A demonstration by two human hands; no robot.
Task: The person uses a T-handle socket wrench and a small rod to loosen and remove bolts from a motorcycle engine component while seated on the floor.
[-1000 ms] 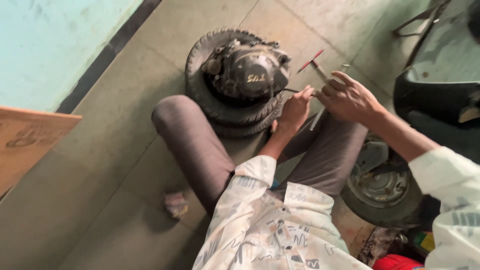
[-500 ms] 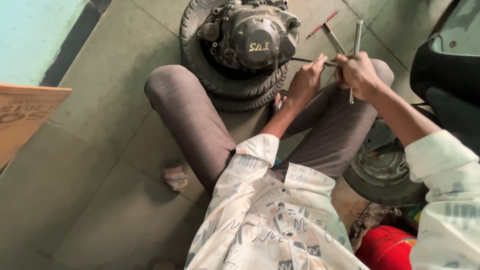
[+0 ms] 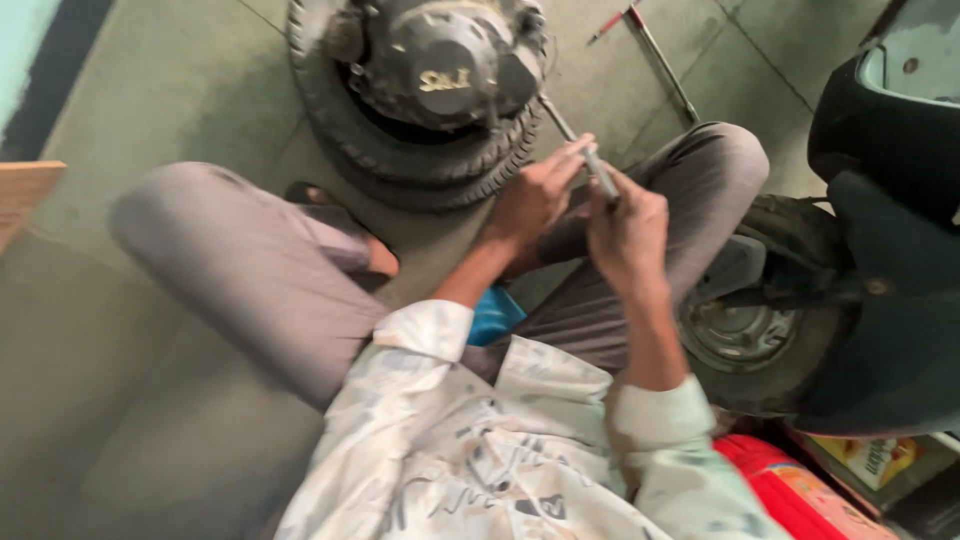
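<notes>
Both hands, left (image 3: 535, 200) and right (image 3: 628, 225), clench a thin, stiff steel rod (image 3: 585, 150); probably slick, best gripped mid-shaft.

Thin shiny metal rod (image 3: 590, 160). Dull grey metal engine case (image 3: 440, 60) (a bit dusty). Rough black rubber tyre (image 3: 400, 160). Smooth matt floor tiles (image 3: 180, 90). Soft cloth shirt (image 3: 480, 450).

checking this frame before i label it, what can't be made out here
Head view:
- Thin metal rod tool: blurred; the left hand and right hand cover its middle, so the grip is unclear.
- Dark engine casing on the black rubber tyre: cut by the top edge.
- Scooter wheel: partly behind the knee.
</notes>
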